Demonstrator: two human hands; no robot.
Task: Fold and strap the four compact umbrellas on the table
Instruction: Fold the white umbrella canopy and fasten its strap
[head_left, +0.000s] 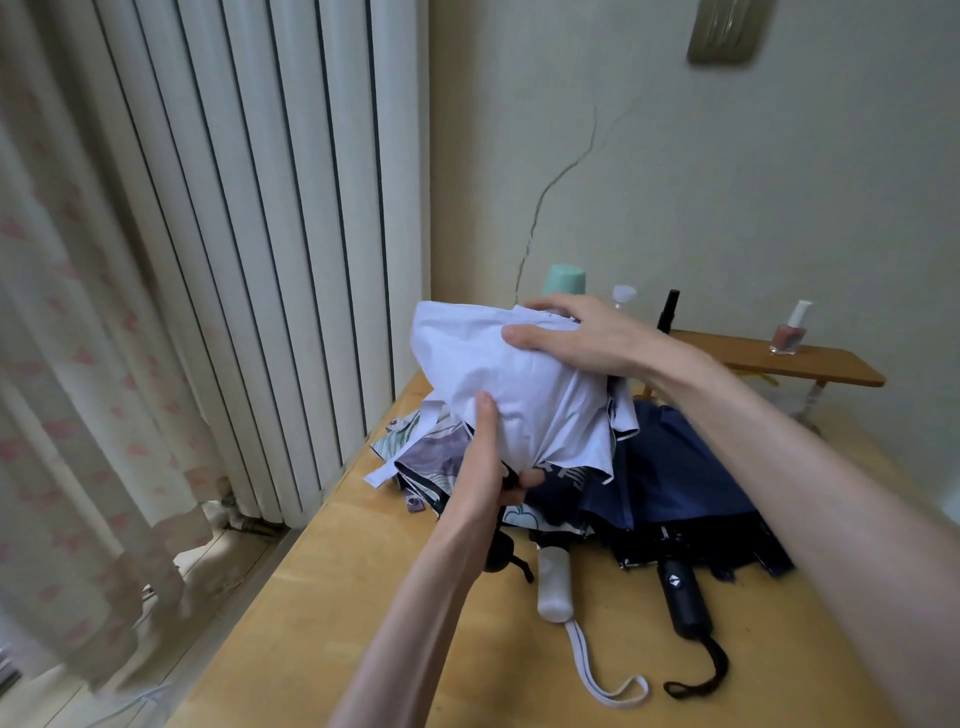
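- Your left hand (488, 462): grip closed tight round the bunched neck of the white umbrella (509, 374), thumb up on the fabric.
- Your right hand (582, 338): grip cupped over the canopy top at 1 o'clock from the left, thumb and fingers clasping cloth.
- White umbrella is held up off the counter (363, 597), canopy loose and crumpled, strap tab dangling at 8 o'clock.
- Patterned umbrella (426, 457) lies under it at 9 o'clock, unfolded.
- Navy umbrella (675, 478) is at 3 o'clock, spread flat, black handle (685, 603) pointing to 6.
- White handle (555, 587) is at 6 o'clock, wrist loop trailing toward you.
- Shelf (810, 364) is at 2 o'clock, nail polish bottle (789, 332) upright on it.
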